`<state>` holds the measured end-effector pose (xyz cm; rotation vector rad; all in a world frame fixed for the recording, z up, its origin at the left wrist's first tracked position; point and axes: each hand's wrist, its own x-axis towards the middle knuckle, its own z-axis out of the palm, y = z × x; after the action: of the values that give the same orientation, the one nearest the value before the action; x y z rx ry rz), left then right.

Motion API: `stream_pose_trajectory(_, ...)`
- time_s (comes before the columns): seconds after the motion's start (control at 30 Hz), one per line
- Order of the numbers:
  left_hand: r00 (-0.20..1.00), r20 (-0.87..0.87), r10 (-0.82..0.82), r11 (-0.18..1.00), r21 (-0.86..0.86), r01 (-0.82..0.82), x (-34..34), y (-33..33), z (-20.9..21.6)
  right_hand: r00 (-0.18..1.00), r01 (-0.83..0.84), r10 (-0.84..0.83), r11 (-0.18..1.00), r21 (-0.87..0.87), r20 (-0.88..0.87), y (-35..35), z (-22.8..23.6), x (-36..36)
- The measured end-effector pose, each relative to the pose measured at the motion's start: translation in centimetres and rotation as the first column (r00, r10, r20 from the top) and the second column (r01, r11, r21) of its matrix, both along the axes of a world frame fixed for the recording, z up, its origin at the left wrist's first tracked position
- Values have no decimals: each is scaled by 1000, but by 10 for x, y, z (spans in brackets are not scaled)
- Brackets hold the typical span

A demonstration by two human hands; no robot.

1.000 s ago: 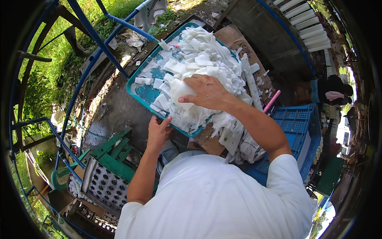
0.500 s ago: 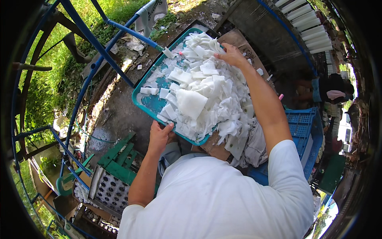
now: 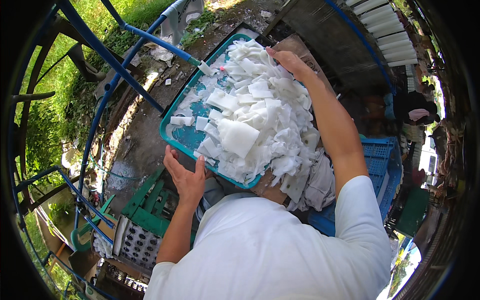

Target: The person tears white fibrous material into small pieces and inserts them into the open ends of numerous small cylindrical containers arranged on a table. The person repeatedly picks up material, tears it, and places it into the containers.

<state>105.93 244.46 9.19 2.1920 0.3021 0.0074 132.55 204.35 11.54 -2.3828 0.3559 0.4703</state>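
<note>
A teal tray (image 3: 171, 131) sits tilted in front of me, heaped with white waxy-looking slabs, flakes and scraps (image 3: 265, 112). The heap spills past its right side. My left hand (image 3: 186, 179) is just off the tray's near left edge, fingers spread and nothing in them. At the far right of the heap, my right hand (image 3: 292, 64) lies with fingers stretched out against the scraps; the fingers are partly hidden. A larger square white slab (image 3: 239, 137) rests on top, and a small pink bit shows near the far side.
Cardboard (image 3: 300, 47) lies under and beside the tray. At right stands a blue plastic crate (image 3: 377, 155) near a crumpled grey cloth (image 3: 320, 185). A green-framed block with round holes (image 3: 137, 245) is at lower left. Blue metal bars (image 3: 120, 75) cross the left. Another person (image 3: 412, 107) is far right.
My left hand has let go of the tray's near edge and opened, moving left. The right hand has shifted slightly farther away along the heap. The tray appears slightly farther left in view.
</note>
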Motion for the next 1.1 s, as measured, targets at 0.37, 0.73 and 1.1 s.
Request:
stream_pose_trajectory(0.37, 833, 421, -359, 913, 344, 220, 59, -23, -42, 998, 26, -39, 963, -268, -44, 20, -25, 23)
stream_pose_trajectory(0.73, 962, 128, -241, 886, -376, 272, 170, -76, 10, 998, -25, 18, 990, -138, -52, 35, -9, 14)
stream_pose_trajectory(1.1, 904, -210, -372, 584, -810, 52, 273, -112, -30, 988, -138, 155, 926, 351, -21, 20, 14, 9)
